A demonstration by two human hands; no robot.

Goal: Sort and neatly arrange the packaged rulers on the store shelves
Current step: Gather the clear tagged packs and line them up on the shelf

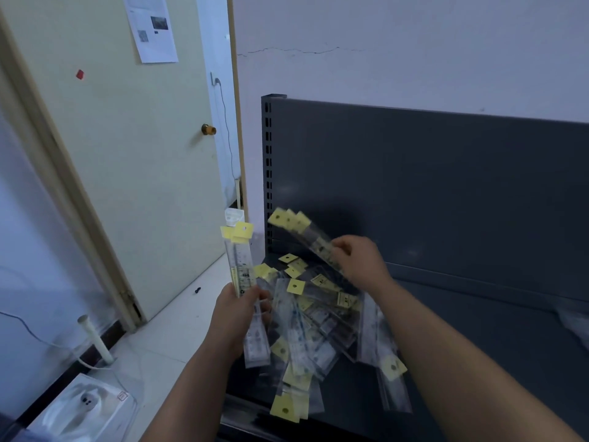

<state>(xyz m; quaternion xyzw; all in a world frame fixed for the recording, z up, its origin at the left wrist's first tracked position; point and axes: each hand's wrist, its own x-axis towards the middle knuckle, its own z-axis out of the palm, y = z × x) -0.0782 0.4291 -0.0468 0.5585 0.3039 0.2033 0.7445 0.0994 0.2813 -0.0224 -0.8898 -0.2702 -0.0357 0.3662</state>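
Head view: left hand (237, 314) grips an upright ruler bundle (241, 263). Right hand (360, 261) pinches a second bundle (302, 232), blurred, over the loose pile (318, 317) on the grey shelf (478, 346). I'd merge them with yellow tabs (239, 231) aligned and edges squared before laying flat.

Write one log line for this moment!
left hand: grips upright rulers | right hand: grips tilted rulers | pile: jumbled on shelf

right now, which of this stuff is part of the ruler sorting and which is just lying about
Job: left hand holding left bundle; right hand holding right bundle; pile; shelf.
Lying about: door; paper; pipe; white item.
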